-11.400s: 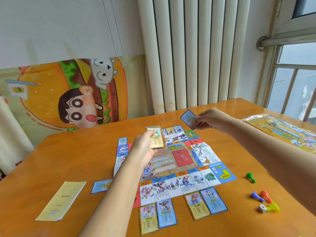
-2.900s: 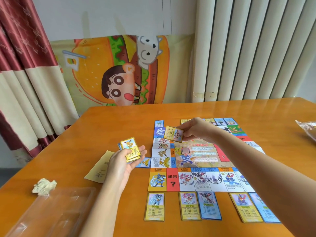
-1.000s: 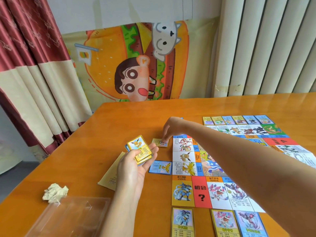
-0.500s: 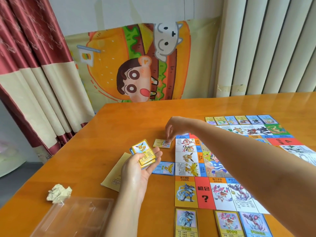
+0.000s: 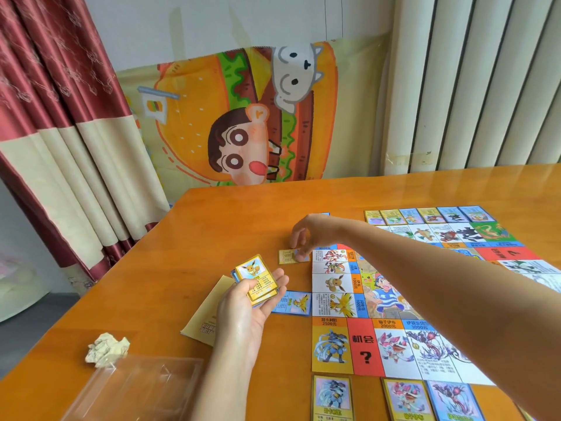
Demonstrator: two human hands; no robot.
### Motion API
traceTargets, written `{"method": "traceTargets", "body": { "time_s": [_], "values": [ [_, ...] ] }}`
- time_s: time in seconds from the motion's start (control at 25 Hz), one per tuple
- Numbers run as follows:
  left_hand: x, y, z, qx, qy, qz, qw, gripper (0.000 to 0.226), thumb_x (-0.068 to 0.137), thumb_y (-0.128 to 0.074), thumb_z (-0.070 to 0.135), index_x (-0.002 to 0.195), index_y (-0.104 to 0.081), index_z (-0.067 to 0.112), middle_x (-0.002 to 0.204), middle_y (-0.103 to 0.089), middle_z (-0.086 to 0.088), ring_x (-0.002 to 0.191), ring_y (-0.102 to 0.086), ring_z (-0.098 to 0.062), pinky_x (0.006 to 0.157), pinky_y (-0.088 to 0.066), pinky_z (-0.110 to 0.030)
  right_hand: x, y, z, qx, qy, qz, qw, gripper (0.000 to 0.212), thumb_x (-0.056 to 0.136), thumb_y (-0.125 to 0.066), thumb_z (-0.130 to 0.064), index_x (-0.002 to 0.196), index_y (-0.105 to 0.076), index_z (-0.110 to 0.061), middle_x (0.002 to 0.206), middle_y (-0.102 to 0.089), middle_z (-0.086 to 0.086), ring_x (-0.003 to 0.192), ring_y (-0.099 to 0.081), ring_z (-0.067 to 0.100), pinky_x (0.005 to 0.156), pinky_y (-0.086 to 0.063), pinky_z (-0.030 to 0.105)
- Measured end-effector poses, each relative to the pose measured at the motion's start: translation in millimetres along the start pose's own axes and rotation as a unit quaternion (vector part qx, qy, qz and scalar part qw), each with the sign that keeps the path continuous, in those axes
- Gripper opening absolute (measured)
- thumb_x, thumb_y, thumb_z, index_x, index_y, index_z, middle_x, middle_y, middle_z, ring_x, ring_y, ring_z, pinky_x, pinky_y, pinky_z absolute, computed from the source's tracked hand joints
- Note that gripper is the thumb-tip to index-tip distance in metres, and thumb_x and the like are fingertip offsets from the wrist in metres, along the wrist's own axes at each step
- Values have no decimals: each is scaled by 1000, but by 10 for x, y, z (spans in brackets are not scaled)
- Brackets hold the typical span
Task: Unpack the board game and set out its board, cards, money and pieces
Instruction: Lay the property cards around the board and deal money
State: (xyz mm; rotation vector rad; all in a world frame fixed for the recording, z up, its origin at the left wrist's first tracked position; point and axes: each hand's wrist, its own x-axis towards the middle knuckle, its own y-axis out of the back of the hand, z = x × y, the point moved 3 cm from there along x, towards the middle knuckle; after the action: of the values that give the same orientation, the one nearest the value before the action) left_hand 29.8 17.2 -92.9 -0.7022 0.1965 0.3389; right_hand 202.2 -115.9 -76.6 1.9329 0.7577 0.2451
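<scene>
The paper game board lies flat on the wooden table. My left hand holds a small stack of cards, a yellow fox card on top. My right hand reaches across the board, and its fingertips rest on a yellow card lying beside the board's left edge. A blue card lies below it, also along that edge. More cards line the far edge and the near edge of the board.
A yellow folded sheet lies partly under my left wrist. A crumpled paper ball and a clear plastic tray sit at the near left. Curtains, a cartoon mat and a radiator stand behind the table.
My right hand carried a yellow card from the board's middle to its left edge and laid it on the table. My left hand kept holding the stack. The view shifted left.
</scene>
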Motion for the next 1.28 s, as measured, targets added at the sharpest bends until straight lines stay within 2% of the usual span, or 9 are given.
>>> {"method": "traceTargets", "body": {
  "time_s": [0.24, 0.48, 0.72, 0.84, 0.92, 1.04, 1.12, 1.2, 1.28],
  "values": [
    [46, 13, -36, 4, 5, -2, 1000, 24, 98, -30, 1, 101, -53, -5, 88, -69, -27, 71, -71, -32, 58, -60, -32, -24, 13, -1, -19, -7, 24, 1000, 32, 71, -82, -29, 99, -71, -19, 89, -65, -8, 80, -58, 9, 62, -40, 19],
    [46, 16, -65, 6, 16, -5, 1000, 23, 97, -30, 1, 102, -52, -4, 85, -70, -26, 72, -71, -33, 58, -60, -33, -61, 1, -35, -34, -27, 28, 999, 34, 71, -82, -30, 100, -71, -16, 92, -65, -5, 85, -59, 13, 73, -44, 25],
    [30, 8, -57, 2, 15, -16, 1000, 22, 98, -30, 1, 100, -52, -2, 86, -70, -26, 73, -71, -33, 59, -60, -34, -76, -19, -42, -53, -39, 39, 997, 33, 73, -81, -32, 100, -71, -16, 103, -68, 0, 89, -58, 15, 76, -44, 27],
    [37, 5, -45, 19, 5, -36, 999, 21, 98, -33, -2, 102, -53, -4, 88, -70, -27, 74, -71, -33, 58, -59, -32, -164, 49, -143, -15, -17, 102, 995, 23, 81, -74, -26, 100, -72, -12, 104, -70, 2, 95, -62, 18, 86, -48, 33],
    [35, -7, -44, 52, -13, -50, 997, 20, 97, -36, -5, 102, -56, -5, 90, -69, -26, 75, -71, -32, 60, -59, -31, -274, 166, -256, 35, 8, 145, 989, 19, 89, -65, -19, 102, -72, -8, 104, -71, 7, 92, -64, 17, 85, -52, 30],
    [2, -10, -37, 120, -61, -70, 988, 17, 94, -46, -6, 101, -61, -2, 90, -70, -20, 73, -70, -26, 60, -58, -27, -512, 261, -479, 156, 32, 98, 982, 21, 94, -59, -19, 104, -70, -5, 98, -72, 7, 79, -65, 10, 74, -53, 18],
    [-29, -1, -22, 186, -93, -63, 976, 15, 90, -56, -5, 99, -64, 3, 90, -71, -13, 73, -69, -20, 60, -57, -26, -667, 257, -628, 182, 54, 55, 980, 19, 92, -62, -21, 104, -70, -7, 96, -72, 4, 82, -67, 10, 78, -55, 19],
    [-62, 0, -7, 243, -114, -52, 962, 16, 85, -64, -4, 96, -65, 8, 88, -72, -7, 72, -68, -16, 58, -56, -24, -793, 240, -746, 135, 77, 34, 987, 20, 85, -71, -21, 103, -69, -13, 95, -72, -1, 85, -68, 9, 80, -54, 19],
    [-115, -15, 6, 266, -121, -50, 955, 18, 81, -69, -3, 92, -66, 11, 83, -72, -5, 70, -68, -15, 56, -55, -24, -875, 220, -828, 54, 91, 37, 994, 26, 77, -78, -23, 102, -70, -17, 87, -71, -7, 77, -66, 2, 71, -49, 12]
  ]
}}
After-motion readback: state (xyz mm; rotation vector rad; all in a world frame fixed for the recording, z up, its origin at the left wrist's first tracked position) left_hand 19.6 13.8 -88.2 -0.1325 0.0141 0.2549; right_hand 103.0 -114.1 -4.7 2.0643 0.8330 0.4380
